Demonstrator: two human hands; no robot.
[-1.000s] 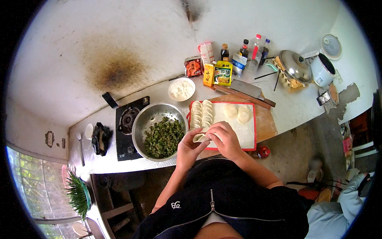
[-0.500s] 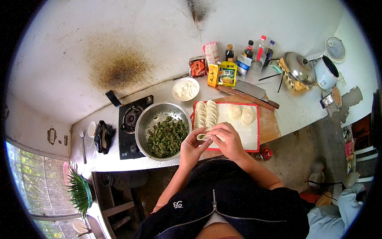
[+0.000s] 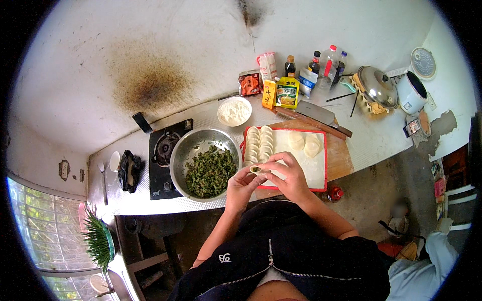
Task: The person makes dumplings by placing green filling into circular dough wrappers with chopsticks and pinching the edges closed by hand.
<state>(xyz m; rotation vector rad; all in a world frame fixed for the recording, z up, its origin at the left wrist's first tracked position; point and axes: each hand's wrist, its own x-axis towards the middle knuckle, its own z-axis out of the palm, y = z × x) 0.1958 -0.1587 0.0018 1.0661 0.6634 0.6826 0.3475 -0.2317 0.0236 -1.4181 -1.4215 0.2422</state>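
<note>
In front of my chest, both hands hold a dumpling (image 3: 257,169) with a pale wrapper and a little green filling showing at its opening. My left hand (image 3: 240,186) supports it from the left, fingers closed around it. The fingers of my right hand (image 3: 287,175) pinch the wrapper's edge from the right. Just left is a large steel bowl (image 3: 175,165) with chopped green filling (image 3: 208,173). Beneath and beyond my hands lies a white board with a red rim (image 3: 311,178). Rows of folded dumplings (image 3: 259,143) rest on it, beside stacks of round wrappers (image 3: 312,146).
A bowl of white flour (image 3: 234,111) stands behind the steel bowl, which sits beside a black gas stove (image 3: 163,150). A cleaver (image 3: 315,112) lies on the wooden board (image 3: 342,163). Bottles and seasoning packets (image 3: 287,94) line the wall. At lower right is a person's light-blue sleeve (image 3: 442,251).
My right fingers have shifted slightly along the wrapper's edge, and its opening looks narrower. Both hands stay in nearly the same place. The person at lower right has moved a little.
</note>
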